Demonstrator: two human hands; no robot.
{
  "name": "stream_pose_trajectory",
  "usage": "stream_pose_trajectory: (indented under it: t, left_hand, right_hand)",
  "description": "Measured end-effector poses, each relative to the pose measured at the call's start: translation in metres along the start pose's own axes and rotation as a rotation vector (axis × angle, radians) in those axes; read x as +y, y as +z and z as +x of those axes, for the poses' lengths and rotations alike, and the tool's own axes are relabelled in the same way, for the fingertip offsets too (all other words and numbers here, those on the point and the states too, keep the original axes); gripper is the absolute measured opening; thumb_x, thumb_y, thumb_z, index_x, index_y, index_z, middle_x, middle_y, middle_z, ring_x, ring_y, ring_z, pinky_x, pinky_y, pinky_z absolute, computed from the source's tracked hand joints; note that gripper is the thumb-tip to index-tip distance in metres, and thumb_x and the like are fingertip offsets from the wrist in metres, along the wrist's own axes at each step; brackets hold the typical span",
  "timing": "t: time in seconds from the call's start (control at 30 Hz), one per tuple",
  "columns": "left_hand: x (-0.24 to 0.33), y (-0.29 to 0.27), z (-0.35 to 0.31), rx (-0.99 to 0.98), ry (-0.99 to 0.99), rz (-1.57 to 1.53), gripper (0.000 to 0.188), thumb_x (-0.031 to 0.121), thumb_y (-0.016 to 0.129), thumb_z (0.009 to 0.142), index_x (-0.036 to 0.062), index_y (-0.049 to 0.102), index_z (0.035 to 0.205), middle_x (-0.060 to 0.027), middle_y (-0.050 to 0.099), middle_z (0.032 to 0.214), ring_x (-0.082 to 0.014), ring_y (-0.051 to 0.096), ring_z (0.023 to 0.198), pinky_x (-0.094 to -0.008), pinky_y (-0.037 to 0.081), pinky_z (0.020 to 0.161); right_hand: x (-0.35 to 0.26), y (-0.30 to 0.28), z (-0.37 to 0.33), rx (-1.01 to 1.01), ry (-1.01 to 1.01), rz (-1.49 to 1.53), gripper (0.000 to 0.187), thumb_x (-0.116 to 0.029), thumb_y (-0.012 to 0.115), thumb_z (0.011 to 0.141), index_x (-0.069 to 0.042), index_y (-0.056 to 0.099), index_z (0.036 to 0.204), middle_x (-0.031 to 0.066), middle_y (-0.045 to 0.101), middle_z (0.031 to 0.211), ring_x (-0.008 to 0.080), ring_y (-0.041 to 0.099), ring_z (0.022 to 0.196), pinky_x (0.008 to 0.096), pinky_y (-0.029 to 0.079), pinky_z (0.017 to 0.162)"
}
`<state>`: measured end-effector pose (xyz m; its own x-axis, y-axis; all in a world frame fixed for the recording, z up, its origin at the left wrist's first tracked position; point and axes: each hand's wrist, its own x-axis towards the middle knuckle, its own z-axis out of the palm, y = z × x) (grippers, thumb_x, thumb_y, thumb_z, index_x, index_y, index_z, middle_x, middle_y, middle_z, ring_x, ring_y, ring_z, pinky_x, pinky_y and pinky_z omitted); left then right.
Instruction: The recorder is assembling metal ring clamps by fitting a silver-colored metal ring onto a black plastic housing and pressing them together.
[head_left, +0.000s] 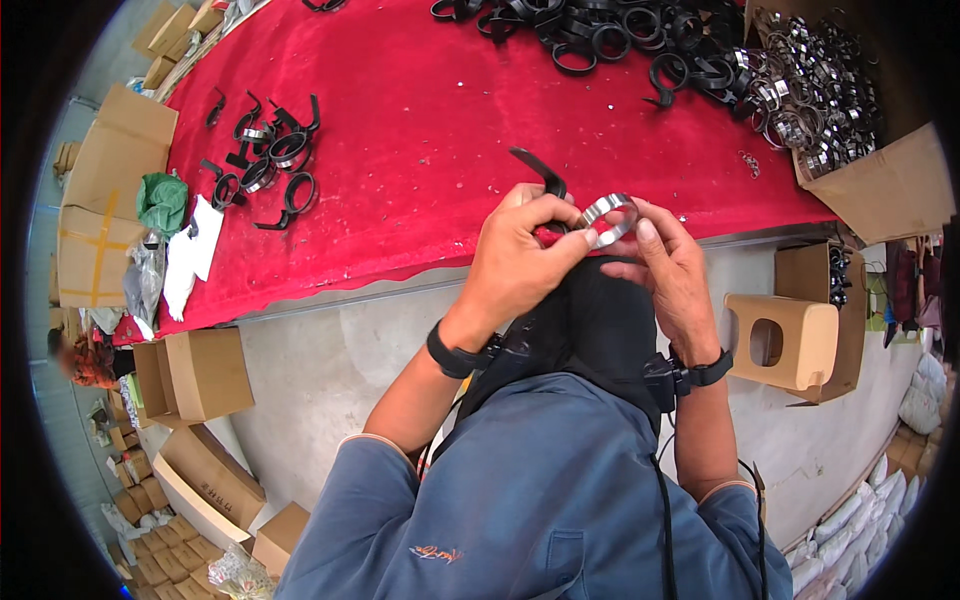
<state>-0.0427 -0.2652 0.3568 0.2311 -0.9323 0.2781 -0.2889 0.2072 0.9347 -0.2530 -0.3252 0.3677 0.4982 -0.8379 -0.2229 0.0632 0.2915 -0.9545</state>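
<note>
Over the near edge of the red-covered table, my left hand (522, 252) is closed around a black ring piece with a bent arm (541, 171), whose ring part is mostly hidden by the fingers. A shiny metal ring (628, 214) sits between both hands. My left thumb and fingertips meet its left side, and my right hand (672, 268) grips its right side with the fingers curled. Whether the metal ring touches the black piece, I cannot tell. On the table's left lie several black ring pieces with arms (299, 192), some with metal bands in or around them.
A heap of black rings (612, 40) lies at the far side of the red table (420, 130). Beside it, a cardboard box (885, 185) overflows with metal rings (800, 95). A green bag (161, 203) sits at the left edge. A tan plastic stool (785, 340) stands right.
</note>
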Motion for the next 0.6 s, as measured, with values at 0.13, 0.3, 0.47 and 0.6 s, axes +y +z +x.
stream_pose_trajectory:
  t: [0.13,0.3,0.47,0.6]
  left_hand:
    - [0.015,0.011,-0.009,0.031,0.045,0.241,0.023,0.013,0.087,0.081,0.0049,0.079,0.101,-0.0197,0.063,0.109,-0.0299,0.066,0.098,-0.0382,0.053,0.079]
    - [0.007,0.017,-0.018,-0.013,0.129,0.312,0.023,0.015,0.087,0.082,0.0049,0.079,0.102,-0.0209,0.064,0.114,-0.0342,0.067,0.103,-0.0416,0.055,0.085]
    - [0.004,-0.001,-0.024,-0.171,-0.016,0.003,0.052,0.019,0.085,0.084,0.0077,0.069,0.132,-0.0189,0.064,0.129,-0.0299,0.066,0.117,-0.0429,0.054,0.098]
    - [-0.006,-0.017,-0.026,-0.247,-0.217,-0.651,0.09,0.026,0.078,0.095,0.0149,0.026,0.168,-0.0255,0.045,0.161,-0.0375,0.051,0.147,-0.0494,0.052,0.114]
  right_hand:
    - [0.005,0.014,-0.005,0.05,0.046,0.194,0.064,-0.037,0.063,0.113,0.001,0.044,0.16,0.0167,0.063,0.14,0.0249,0.071,0.12,0.0405,0.064,0.1]
    - [0.016,0.01,-0.002,0.075,0.044,0.164,0.071,-0.035,0.065,0.111,-0.004,0.034,0.167,0.016,0.064,0.137,0.0238,0.07,0.115,0.04,0.062,0.098]
    - [0.014,0.0,-0.003,-0.087,-0.029,0.5,0.074,-0.029,0.067,0.108,-0.008,0.031,0.169,0.0205,0.057,0.149,0.0295,0.067,0.124,0.0446,0.059,0.102]
    - [0.016,-0.012,-0.008,-0.325,-0.132,0.582,0.081,-0.029,0.072,0.103,-0.012,0.031,0.171,0.0255,0.043,0.165,0.0365,0.059,0.137,0.0504,0.054,0.111]
